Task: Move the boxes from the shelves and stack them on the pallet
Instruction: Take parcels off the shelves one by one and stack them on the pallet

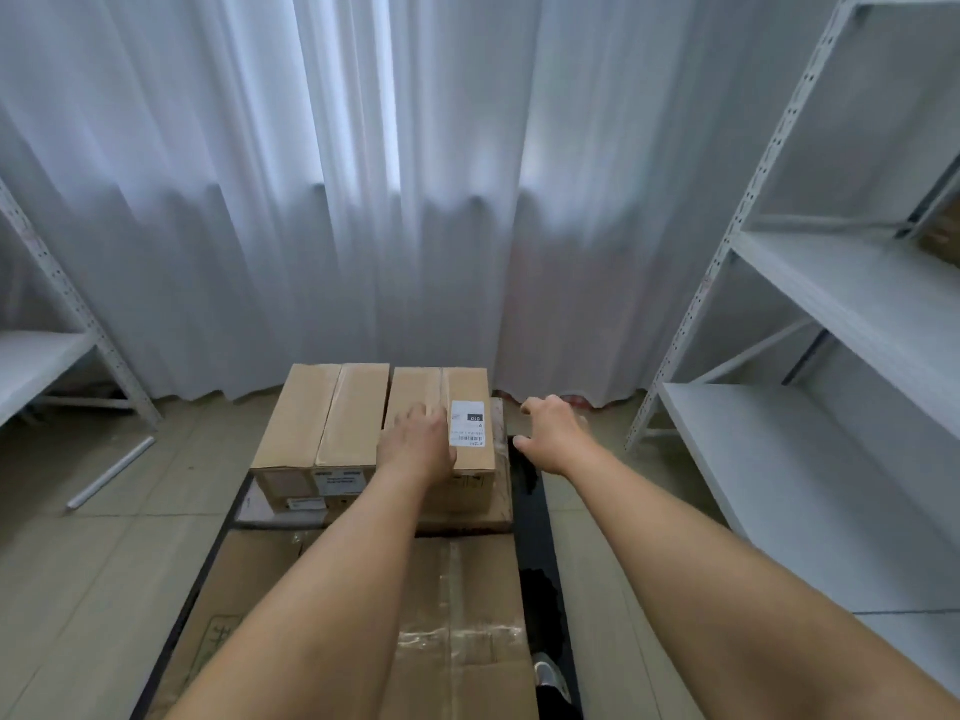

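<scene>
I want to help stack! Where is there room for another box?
Room shows on top of the two upper boxes: the left box is bare, the right box has the left hand on it. The big front box is crossed by both arms. Right shelves look bare.

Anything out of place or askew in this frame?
One thing: a white tube lies loose on the floor beside the left shelf, angled across the tiles. The two boxes sit square and side by side; the left hand rests on the right one.

Left hand [415, 441] atop right box [441, 407]
</scene>
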